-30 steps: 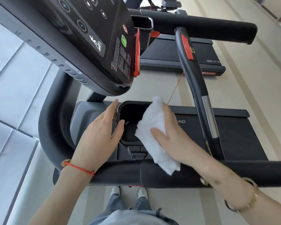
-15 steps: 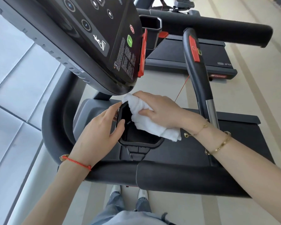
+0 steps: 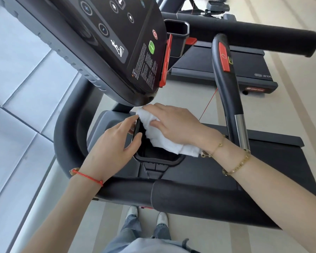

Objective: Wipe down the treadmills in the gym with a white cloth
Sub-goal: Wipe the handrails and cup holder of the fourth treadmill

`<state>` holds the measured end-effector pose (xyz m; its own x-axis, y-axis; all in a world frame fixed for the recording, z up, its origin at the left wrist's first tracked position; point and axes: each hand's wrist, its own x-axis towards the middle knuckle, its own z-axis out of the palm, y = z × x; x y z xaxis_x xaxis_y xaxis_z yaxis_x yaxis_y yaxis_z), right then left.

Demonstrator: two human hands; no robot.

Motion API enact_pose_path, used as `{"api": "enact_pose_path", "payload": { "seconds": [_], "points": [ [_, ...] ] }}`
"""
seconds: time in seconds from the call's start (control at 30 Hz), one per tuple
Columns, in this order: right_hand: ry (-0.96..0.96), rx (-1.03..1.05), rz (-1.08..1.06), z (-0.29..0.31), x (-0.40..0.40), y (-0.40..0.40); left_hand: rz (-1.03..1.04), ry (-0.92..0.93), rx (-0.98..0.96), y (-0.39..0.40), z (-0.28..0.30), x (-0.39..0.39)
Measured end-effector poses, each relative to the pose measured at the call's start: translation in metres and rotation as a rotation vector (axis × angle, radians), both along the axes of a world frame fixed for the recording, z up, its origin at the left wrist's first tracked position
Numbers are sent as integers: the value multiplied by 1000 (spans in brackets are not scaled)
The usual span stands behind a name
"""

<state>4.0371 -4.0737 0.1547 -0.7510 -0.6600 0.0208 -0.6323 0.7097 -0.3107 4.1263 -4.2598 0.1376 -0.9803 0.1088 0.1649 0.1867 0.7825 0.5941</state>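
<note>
The right hand (image 3: 173,123) lay flat on the white cloth (image 3: 164,138), fingers straight and pressing it down over the far rim of the treadmill's black cup holder (image 3: 159,156), just under the lower tip of the console (image 3: 102,46). The cloth covered the holder's twelve o'clock and two o'clock edges and trailed toward four o'clock, ending beside the wrist with its two gold bracelets (image 3: 235,167). At the holder's nine o'clock side the left hand (image 3: 111,148) gripped the rim, thumb curled inside the well and fingers outside it; whether its fingertips touched the cloth could not be told. A red cord bracelet (image 3: 88,177) circled that wrist. The padded front handlebar (image 3: 199,199) ran across at six o'clock, both forearms passing over it. At three o'clock rose a curved grip with a red button (image 3: 223,57). A second treadmill (image 3: 244,70) stood at one o'clock. White shoes (image 3: 162,219) showed on the floor below.
</note>
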Motion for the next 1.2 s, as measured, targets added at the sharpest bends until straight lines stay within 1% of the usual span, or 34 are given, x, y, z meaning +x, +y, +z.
{"api": "enact_pose_path", "payload": {
  "seconds": [0.07, 0.1, 0.2, 0.23, 0.3, 0.43, 0.5, 0.57, 0.63, 0.73, 0.8, 0.83, 0.9, 1.0, 1.2],
  "points": [
    [-27, -34, -39, -3, 3, 7, 3, 0, -3, 0, 0, 0],
    [-83, -81, -89, -4, 6, 15, 4, 4, -4, 0, 1, 0],
    [-350, -299, -229, -9, 21, 44, 1, 4, -1, 0, 3, 1],
    [-393, -348, -239, -11, 27, 50, -1, 3, -4, 1, 4, 1],
    [-365, -337, -218, -11, 33, 51, -3, 8, -14, 1, 4, 2],
    [-193, -115, -131, -2, 8, 21, 5, 20, -29, 1, 4, 1],
    [-172, -26, -64, 4, -8, 5, 8, 24, -36, 1, 3, 2],
    [-172, -12, -51, 3, -11, 3, 12, 22, -39, 1, 4, 2],
    [-196, -104, -108, -2, -2, 15, 14, 16, -33, 1, 5, 2],
    [-345, -351, -279, -11, 27, 37, 14, 3, -33, 1, 6, 2],
    [-404, -440, -342, -18, 46, 38, 18, 0, -38, 1, 7, 2],
    [-404, -458, -353, -20, 53, 35, 18, -1, -40, 1, 7, 2],
    [-356, -429, -346, -20, 52, 28, 24, -2, -44, 1, 8, 3],
    [-288, -289, -293, -12, 24, 23, 28, -6, -39, 0, 9, 3],
    [-172, -48, 6, 3, -15, 7, 46, 7, -17, 0, 8, 4]
  ]
}}
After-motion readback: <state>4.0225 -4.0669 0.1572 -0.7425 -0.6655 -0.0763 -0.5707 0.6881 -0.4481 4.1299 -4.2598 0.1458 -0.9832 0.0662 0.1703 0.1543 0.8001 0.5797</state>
